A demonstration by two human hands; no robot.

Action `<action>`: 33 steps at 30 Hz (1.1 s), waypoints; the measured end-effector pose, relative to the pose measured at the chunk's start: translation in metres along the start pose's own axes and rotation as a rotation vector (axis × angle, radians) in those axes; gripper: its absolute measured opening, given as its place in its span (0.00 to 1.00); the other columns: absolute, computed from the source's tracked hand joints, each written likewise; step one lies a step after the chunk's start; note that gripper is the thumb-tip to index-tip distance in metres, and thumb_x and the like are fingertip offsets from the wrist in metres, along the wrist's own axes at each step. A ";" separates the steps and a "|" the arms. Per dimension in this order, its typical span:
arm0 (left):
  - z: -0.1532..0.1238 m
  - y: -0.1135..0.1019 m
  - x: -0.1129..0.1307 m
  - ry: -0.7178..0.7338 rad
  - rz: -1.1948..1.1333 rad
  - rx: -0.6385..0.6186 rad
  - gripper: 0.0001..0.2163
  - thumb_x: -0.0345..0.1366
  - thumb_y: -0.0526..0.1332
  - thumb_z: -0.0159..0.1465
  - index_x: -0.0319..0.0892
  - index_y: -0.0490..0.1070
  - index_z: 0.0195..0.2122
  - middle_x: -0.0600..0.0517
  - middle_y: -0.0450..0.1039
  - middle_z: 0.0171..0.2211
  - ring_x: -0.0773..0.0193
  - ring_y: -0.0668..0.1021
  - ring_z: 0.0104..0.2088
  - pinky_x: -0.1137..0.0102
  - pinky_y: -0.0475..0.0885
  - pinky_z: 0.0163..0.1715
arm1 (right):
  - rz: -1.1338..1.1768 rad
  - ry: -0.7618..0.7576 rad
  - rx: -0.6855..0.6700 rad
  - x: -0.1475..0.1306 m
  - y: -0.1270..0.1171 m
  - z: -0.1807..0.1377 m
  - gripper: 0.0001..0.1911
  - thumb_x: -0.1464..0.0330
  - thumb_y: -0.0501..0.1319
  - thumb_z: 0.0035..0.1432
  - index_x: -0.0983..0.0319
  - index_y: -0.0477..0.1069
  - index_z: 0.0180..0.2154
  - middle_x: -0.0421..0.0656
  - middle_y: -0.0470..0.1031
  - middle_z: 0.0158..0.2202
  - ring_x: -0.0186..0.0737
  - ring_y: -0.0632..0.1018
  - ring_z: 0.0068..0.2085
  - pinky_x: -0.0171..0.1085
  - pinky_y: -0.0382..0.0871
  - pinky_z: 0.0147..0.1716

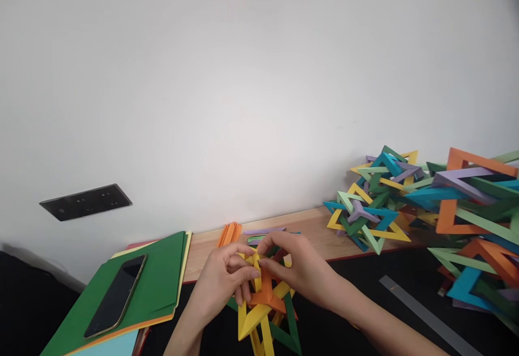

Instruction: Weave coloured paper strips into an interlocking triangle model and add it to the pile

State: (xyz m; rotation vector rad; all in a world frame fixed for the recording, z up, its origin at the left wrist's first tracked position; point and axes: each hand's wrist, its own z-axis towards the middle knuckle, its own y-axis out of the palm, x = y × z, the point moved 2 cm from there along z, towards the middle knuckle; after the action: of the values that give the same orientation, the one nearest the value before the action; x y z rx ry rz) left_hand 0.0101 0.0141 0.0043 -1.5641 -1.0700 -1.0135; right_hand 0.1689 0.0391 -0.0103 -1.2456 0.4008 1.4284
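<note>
Black desk (367, 285), white wall (259, 74); paper frame model (264, 295) gripped between both hands (227, 281) (303, 269).

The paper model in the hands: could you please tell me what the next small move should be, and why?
Probably seat the yellow strip fully into its joint. The left hand and right hand both pinch it there, just above the orange triangle, at the top of the paper model.
</note>
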 end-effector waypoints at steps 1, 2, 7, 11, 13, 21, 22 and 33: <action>0.000 0.000 0.000 0.002 0.004 0.003 0.10 0.34 0.65 0.51 0.40 0.67 0.33 0.60 0.69 0.13 0.69 0.71 0.12 0.77 0.61 0.12 | 0.029 0.017 0.008 0.000 0.000 0.000 0.06 0.76 0.58 0.53 0.60 0.70 0.31 0.39 0.75 0.32 0.34 0.74 0.33 0.31 0.68 0.31; -0.001 0.001 0.000 0.005 0.009 0.005 0.10 0.34 0.65 0.51 0.40 0.67 0.33 0.60 0.69 0.14 0.68 0.72 0.12 0.77 0.61 0.12 | 0.055 0.036 0.010 0.001 0.001 0.000 0.07 0.76 0.58 0.52 0.60 0.71 0.32 0.39 0.75 0.34 0.34 0.75 0.34 0.31 0.69 0.31; -0.002 0.001 0.000 0.007 0.027 0.005 0.09 0.33 0.64 0.51 0.41 0.67 0.33 0.60 0.70 0.15 0.68 0.72 0.13 0.77 0.62 0.13 | 0.115 0.122 -0.009 0.008 0.003 -0.003 0.11 0.75 0.59 0.51 0.59 0.70 0.38 0.41 0.73 0.42 0.36 0.75 0.38 0.32 0.70 0.30; -0.003 0.002 0.000 0.009 0.040 0.010 0.09 0.32 0.63 0.51 0.41 0.67 0.33 0.60 0.70 0.15 0.69 0.72 0.14 0.77 0.62 0.14 | 0.149 0.131 -0.039 0.008 0.003 -0.003 0.12 0.75 0.59 0.51 0.60 0.70 0.39 0.41 0.73 0.42 0.37 0.74 0.39 0.31 0.69 0.30; -0.004 0.002 0.000 0.012 0.042 0.010 0.09 0.32 0.63 0.52 0.41 0.67 0.33 0.60 0.70 0.15 0.69 0.71 0.14 0.77 0.62 0.14 | 0.177 0.134 -0.050 0.006 0.002 -0.003 0.11 0.76 0.58 0.51 0.60 0.70 0.38 0.41 0.73 0.41 0.36 0.74 0.37 0.31 0.69 0.29; -0.004 0.002 0.001 0.027 0.049 0.007 0.08 0.31 0.63 0.52 0.40 0.68 0.34 0.59 0.70 0.15 0.69 0.72 0.14 0.76 0.63 0.15 | 0.224 0.139 -0.081 0.005 0.001 -0.003 0.12 0.77 0.57 0.51 0.60 0.69 0.38 0.40 0.73 0.40 0.34 0.74 0.34 0.31 0.67 0.29; -0.004 0.002 0.001 0.029 0.051 0.007 0.08 0.31 0.63 0.52 0.40 0.68 0.34 0.59 0.70 0.16 0.69 0.72 0.14 0.76 0.63 0.15 | 0.223 0.140 -0.083 0.004 0.001 -0.003 0.12 0.77 0.57 0.50 0.60 0.69 0.38 0.40 0.73 0.39 0.34 0.74 0.35 0.31 0.67 0.29; -0.003 0.002 -0.003 0.039 0.078 0.000 0.08 0.31 0.63 0.52 0.40 0.69 0.34 0.59 0.69 0.16 0.69 0.71 0.14 0.76 0.64 0.15 | 0.236 0.171 -0.102 0.005 0.001 -0.003 0.11 0.77 0.57 0.50 0.61 0.68 0.37 0.40 0.72 0.39 0.33 0.73 0.34 0.32 0.66 0.30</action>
State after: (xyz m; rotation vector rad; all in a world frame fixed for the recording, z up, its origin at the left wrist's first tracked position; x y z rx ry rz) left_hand 0.0110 0.0100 0.0019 -1.5677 -0.9755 -0.9868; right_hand 0.1699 0.0389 -0.0159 -1.4459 0.6146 1.5617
